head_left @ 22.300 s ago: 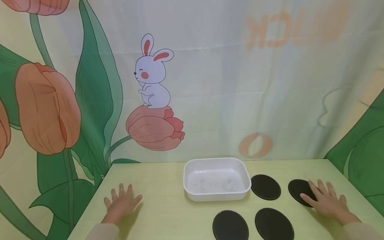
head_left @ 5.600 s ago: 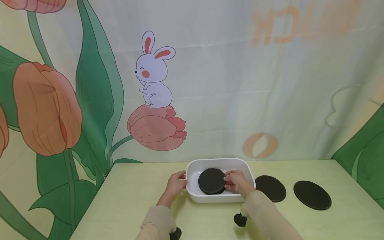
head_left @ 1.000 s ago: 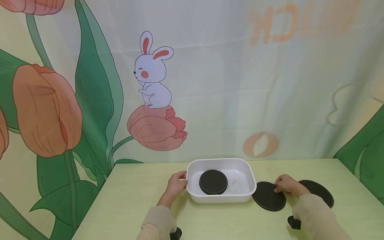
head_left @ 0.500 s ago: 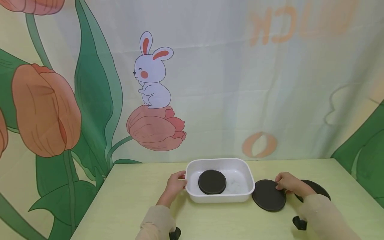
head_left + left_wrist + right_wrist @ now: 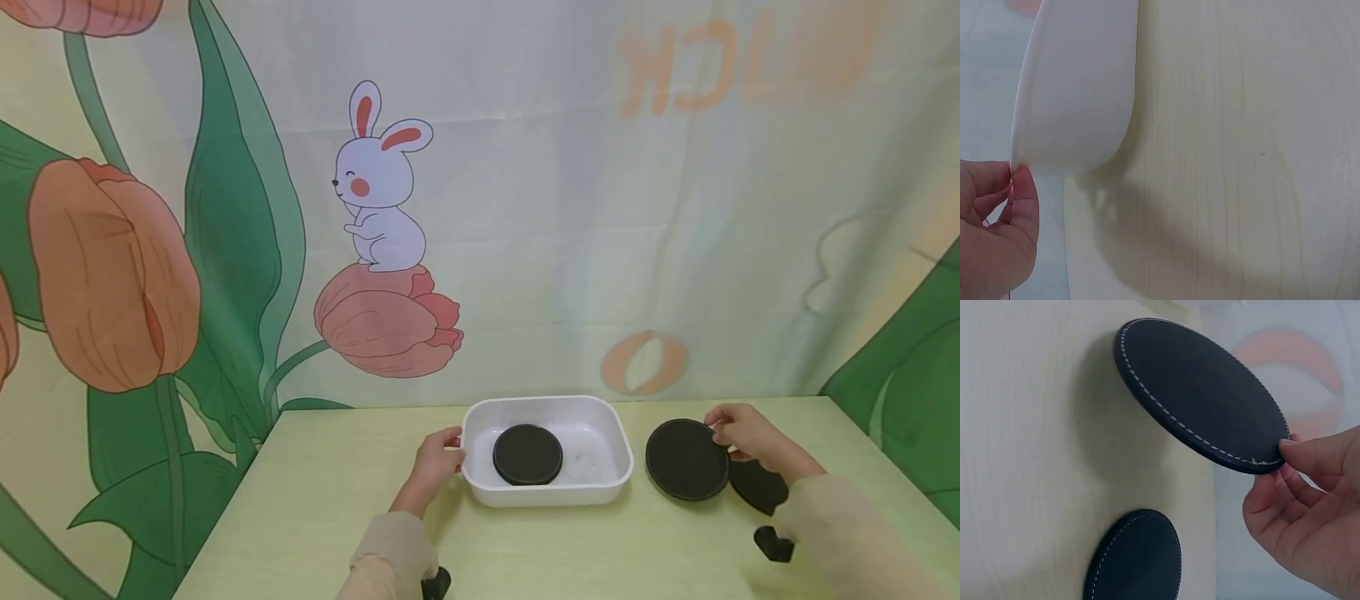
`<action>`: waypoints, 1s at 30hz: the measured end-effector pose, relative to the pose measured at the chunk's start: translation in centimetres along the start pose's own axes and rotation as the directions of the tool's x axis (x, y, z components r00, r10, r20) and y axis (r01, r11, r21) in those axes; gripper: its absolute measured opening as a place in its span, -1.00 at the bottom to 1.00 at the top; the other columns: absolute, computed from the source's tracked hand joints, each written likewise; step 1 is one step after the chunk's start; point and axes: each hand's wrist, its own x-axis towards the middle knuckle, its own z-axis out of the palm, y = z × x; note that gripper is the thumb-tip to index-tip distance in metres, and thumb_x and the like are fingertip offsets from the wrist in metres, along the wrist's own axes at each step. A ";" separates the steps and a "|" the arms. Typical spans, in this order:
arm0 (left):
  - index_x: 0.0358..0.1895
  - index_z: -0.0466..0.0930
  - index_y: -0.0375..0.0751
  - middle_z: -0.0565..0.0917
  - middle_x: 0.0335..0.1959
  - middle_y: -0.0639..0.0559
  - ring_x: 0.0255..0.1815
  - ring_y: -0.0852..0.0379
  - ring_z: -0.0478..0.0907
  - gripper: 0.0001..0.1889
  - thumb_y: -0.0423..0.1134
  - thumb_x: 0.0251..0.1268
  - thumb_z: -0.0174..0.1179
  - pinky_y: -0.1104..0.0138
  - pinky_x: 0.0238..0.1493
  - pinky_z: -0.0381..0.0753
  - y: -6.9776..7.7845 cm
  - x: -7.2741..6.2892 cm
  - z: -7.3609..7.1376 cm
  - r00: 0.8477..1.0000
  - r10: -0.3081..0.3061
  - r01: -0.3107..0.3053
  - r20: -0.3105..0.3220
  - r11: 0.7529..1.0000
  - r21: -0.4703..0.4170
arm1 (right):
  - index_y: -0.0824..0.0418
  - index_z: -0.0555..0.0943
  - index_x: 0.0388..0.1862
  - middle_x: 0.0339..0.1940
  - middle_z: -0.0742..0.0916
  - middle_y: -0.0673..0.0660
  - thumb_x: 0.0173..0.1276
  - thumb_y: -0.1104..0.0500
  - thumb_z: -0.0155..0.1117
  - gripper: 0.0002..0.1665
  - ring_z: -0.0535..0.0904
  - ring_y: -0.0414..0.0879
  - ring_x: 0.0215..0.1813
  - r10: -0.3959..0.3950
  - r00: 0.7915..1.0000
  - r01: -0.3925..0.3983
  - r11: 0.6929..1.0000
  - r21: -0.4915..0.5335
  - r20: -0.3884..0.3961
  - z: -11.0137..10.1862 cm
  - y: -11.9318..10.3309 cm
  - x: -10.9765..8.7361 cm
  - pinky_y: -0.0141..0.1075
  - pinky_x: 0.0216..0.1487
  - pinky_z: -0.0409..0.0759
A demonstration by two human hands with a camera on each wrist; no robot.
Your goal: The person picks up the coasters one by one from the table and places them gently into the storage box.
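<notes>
Pinched between thumb and fingers of my right hand (image 5: pixel 750 433) is a round black coaster (image 5: pixel 687 460). In the right wrist view this coaster (image 5: pixel 1200 394) has white stitching round its edge and is raised off the table, its shadow falling below. My left hand (image 5: pixel 437 462) pinches the left rim of a white rectangular tray (image 5: pixel 555 497). The left wrist view shows thumb and fingertips on the corner of the tray (image 5: pixel 1079 94). Inside the tray, toward its left side, lies a stack of black coasters (image 5: pixel 528 455).
Another black coaster (image 5: pixel 759 486) lies on the table at the right, partly hidden behind the right hand and sleeve. The pale wood table (image 5: pixel 330 500) ends at a printed curtain (image 5: pixel 525 250) with tulips and a rabbit.
The right hand has lifted the coaster off the table and brought it up, tilted, to the right of the tray. The left hand has stayed on the tray rim.
</notes>
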 end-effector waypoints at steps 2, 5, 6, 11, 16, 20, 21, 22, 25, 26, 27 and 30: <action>0.14 0.33 -0.46 0.50 -0.15 -0.23 -0.29 0.14 0.45 -0.54 -0.54 0.08 0.01 0.41 -0.34 0.60 0.0 0.0 0.0 1.000 0.004 -0.004 0.000 1.000 0.006 | 0.50 0.29 -0.03 -0.27 0.45 0.23 0.23 0.38 -0.08 -0.67 0.34 -0.08 -0.35 -0.008 0.999 0.009 1.000 0.007 -0.038 -0.3 0.0 0.0 -0.25 -0.44 0.47; 0.13 0.33 -0.47 0.50 -0.15 -0.24 -0.29 0.13 0.46 -0.54 -0.55 0.07 0.02 0.41 -0.35 0.61 0.0 0.0 0.0 1.000 0.011 -0.011 -0.003 1.000 0.008 | 0.50 0.29 -0.02 -0.25 0.45 0.24 0.23 0.38 -0.07 -0.66 0.37 -0.10 -0.33 -0.019 0.995 0.021 1.000 0.023 -0.095 -0.6 -0.2 -0.1 -0.24 -0.41 0.52; 0.13 0.33 -0.47 0.50 -0.15 -0.25 -0.28 0.12 0.46 -0.54 -0.55 0.07 0.02 0.41 -0.35 0.61 0.0 -0.1 0.0 1.000 0.011 -0.011 -0.004 1.000 0.009 | 0.50 0.30 -0.02 -0.27 0.45 0.22 0.23 0.37 -0.06 -0.67 0.38 -0.11 -0.34 -0.024 0.994 0.027 0.999 0.029 -0.111 -0.6 -0.3 -0.1 -0.25 -0.41 0.52; 0.15 0.32 -0.46 0.49 -0.13 -0.24 -0.27 0.11 0.46 -0.53 -0.53 0.08 0.02 0.40 -0.34 0.61 0.2 -0.1 0.0 1.000 -0.005 0.005 -0.001 1.000 0.005 | 0.50 0.28 0.02 -0.32 0.47 0.10 0.26 0.34 -0.05 -0.63 0.42 -0.24 -0.38 -0.041 0.982 0.057 0.995 0.081 -0.186 -0.8 -1.7 -0.3 -0.28 -0.37 0.56; 0.13 0.36 -0.42 0.50 -0.20 -0.19 -0.32 0.13 0.47 -0.54 -0.53 0.06 0.04 0.41 -0.38 0.61 -0.2 0.1 -0.1 1.000 0.028 -0.028 -0.003 0.999 -0.027 | 0.49 0.25 0.09 -0.26 0.46 0.11 0.27 0.31 -0.01 -0.57 0.43 -0.32 -0.36 -0.071 0.974 0.105 0.983 0.152 -0.217 -0.4 -3.4 0.0 -0.34 -0.34 0.60; 0.12 0.36 -0.43 0.51 -0.21 -0.21 -0.33 0.12 0.49 -0.54 -0.53 0.05 0.04 0.41 -0.37 0.62 -0.2 0.1 -0.1 0.999 0.034 -0.034 -0.002 0.999 -0.036 | 0.48 0.24 0.09 -0.29 0.46 0.06 0.26 0.32 0.01 -0.56 0.44 -0.31 -0.37 -0.071 0.977 0.117 0.967 0.228 -0.199 0.6 -4.5 0.6 -0.37 -0.35 0.60; 0.13 0.35 -0.44 0.50 -0.19 -0.22 -0.32 0.12 0.49 -0.53 -0.54 0.06 0.03 0.41 -0.36 0.62 -0.1 0.1 -0.1 1.000 0.031 -0.031 0.002 0.999 -0.038 | 0.48 0.24 0.08 -0.30 0.46 0.05 0.26 0.32 0.01 -0.56 0.45 -0.30 -0.37 -0.070 0.979 0.116 0.962 0.246 -0.191 0.9 -4.8 0.7 -0.36 -0.35 0.61; 0.14 0.34 -0.44 0.50 -0.15 -0.25 -0.29 0.09 0.49 -0.53 -0.54 0.06 0.03 0.39 -0.32 0.63 0.2 -0.1 -0.1 1.000 0.002 -0.002 0.001 0.999 -0.033 | 0.48 0.25 0.08 -0.31 0.46 0.04 0.26 0.33 0.01 -0.57 0.45 -0.29 -0.37 -0.068 0.981 0.115 0.958 0.262 -0.183 1.2 -5.0 0.8 -0.36 -0.35 0.61; 0.15 0.32 -0.46 0.48 -0.12 -0.28 -0.28 0.10 0.47 -0.53 -0.54 0.07 0.01 0.40 -0.32 0.62 0.4 -0.2 -0.2 1.000 -0.007 0.007 0.004 1.000 -0.024 | 0.47 0.27 0.03 -0.33 0.47 0.02 0.26 0.34 0.01 -0.62 0.45 -0.28 -0.38 -0.069 0.985 0.116 0.942 0.314 -0.156 2.2 -5.7 1.1 -0.36 -0.36 0.60; 0.15 0.31 -0.46 0.48 -0.11 -0.28 -0.27 0.11 0.47 -0.53 -0.54 0.08 0.01 0.40 -0.32 0.62 0.4 -0.2 -0.2 1.000 -0.007 0.007 0.006 1.000 -0.020 | 0.46 0.28 0.01 -0.35 0.47 0.01 0.26 0.34 0.01 -0.64 0.45 -0.28 -0.39 -0.069 0.987 0.115 0.936 0.332 -0.147 2.5 -6.0 1.1 -0.36 -0.37 0.60; 0.15 0.31 -0.46 0.48 -0.11 -0.28 -0.28 0.11 0.46 -0.53 -0.54 0.08 0.01 0.41 -0.32 0.61 0.4 -0.2 -0.2 1.000 -0.007 0.008 0.008 1.000 -0.019 | 0.45 0.29 -0.02 -0.36 0.47 0.00 0.25 0.35 0.01 -0.67 0.45 -0.27 -0.39 -0.072 0.988 0.117 0.929 0.351 -0.137 2.9 -6.3 1.2 -0.37 -0.38 0.60; 0.15 0.31 -0.47 0.48 -0.12 -0.29 -0.29 0.12 0.46 -0.53 -0.54 0.08 0.01 0.41 -0.33 0.61 0.2 -0.1 -0.2 1.000 0.001 -0.001 0.011 1.000 -0.016 | 0.43 0.33 -0.06 -0.39 0.47 -0.02 0.22 0.38 0.02 -0.71 0.45 -0.27 -0.41 -0.070 0.992 0.110 0.902 0.418 -0.109 4.0 -7.2 1.4 -0.40 -0.41 0.58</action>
